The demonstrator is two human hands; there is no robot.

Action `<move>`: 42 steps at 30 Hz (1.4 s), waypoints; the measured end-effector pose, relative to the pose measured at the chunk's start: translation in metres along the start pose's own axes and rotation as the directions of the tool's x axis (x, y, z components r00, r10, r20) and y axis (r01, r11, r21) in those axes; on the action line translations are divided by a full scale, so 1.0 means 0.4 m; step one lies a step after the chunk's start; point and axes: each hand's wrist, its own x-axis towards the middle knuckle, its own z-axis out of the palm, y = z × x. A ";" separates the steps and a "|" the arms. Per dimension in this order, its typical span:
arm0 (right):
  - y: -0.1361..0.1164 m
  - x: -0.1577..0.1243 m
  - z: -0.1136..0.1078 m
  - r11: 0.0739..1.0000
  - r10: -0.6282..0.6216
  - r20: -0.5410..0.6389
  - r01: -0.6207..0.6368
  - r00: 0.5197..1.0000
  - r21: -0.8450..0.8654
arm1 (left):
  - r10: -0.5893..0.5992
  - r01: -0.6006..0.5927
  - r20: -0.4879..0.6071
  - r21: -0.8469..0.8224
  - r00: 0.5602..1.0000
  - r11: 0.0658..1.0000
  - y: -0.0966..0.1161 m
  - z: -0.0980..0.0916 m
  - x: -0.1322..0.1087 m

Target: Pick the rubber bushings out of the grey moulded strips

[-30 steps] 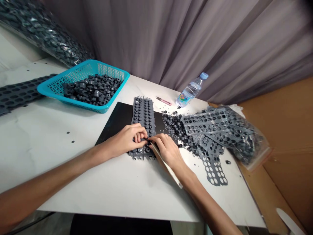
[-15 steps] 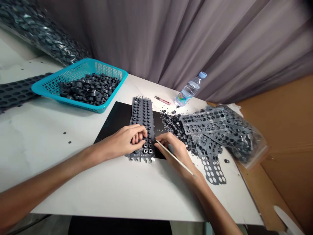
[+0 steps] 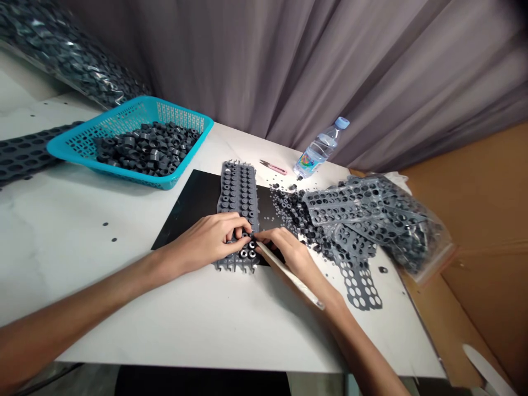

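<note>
A grey rubber sheet [image 3: 238,190] with rows of round studs and rings lies on a black mat [image 3: 185,201]. My left hand [image 3: 210,234] rests over its lower part, fingers curled and thumb and forefinger brought together at a stud row; what is between them is hidden. From the right, my right hand [image 3: 286,247] grips a pale, slim tool that looks like tweezers [image 3: 295,279]. The tool's tip meets the sheet's right edge, close beside my left fingertips. A few rings with white centres show just below the fingers.
A blue basket [image 3: 175,180] of black rubber rings stands at left, before a bulging clear bag [image 3: 82,60]. Pink-handled snips [image 3: 273,167] and a water bottle [image 3: 317,151] lie behind the mat. At right are loose rings [image 3: 313,234], punched sheets [image 3: 361,286] and a plastic bag [image 3: 421,242].
My right hand has moved left, bringing the tool's tip to the left fingertips. The tool has turned and shows a broader side. My left thumb and forefinger have closed together.
</note>
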 end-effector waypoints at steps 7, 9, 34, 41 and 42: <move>-0.009 -0.003 0.034 0.962 -0.089 0.047 0.098 0.995 -0.256 | 0.020 -0.019 -0.005 0.069 1.000 0.997 0.003 0.007 0.002; -0.014 0.000 0.041 0.966 -0.030 -0.001 0.029 1.000 -0.256 | 0.028 -0.027 -0.012 0.107 1.000 0.994 0.001 0.012 0.000; 0.001 0.001 0.000 0.986 -0.104 0.005 0.103 0.995 -0.132 | -0.038 0.042 -0.043 0.086 0.998 0.995 0.011 0.019 0.002; -0.005 -0.006 0.028 0.934 -0.131 0.004 0.125 0.991 -0.336 | -0.066 0.071 -0.052 0.099 0.996 0.993 0.016 0.017 0.003; -0.007 -0.007 0.032 0.929 -0.128 0.005 0.121 0.992 -0.350 | -0.070 0.075 -0.052 0.100 0.996 0.992 0.017 0.018 0.003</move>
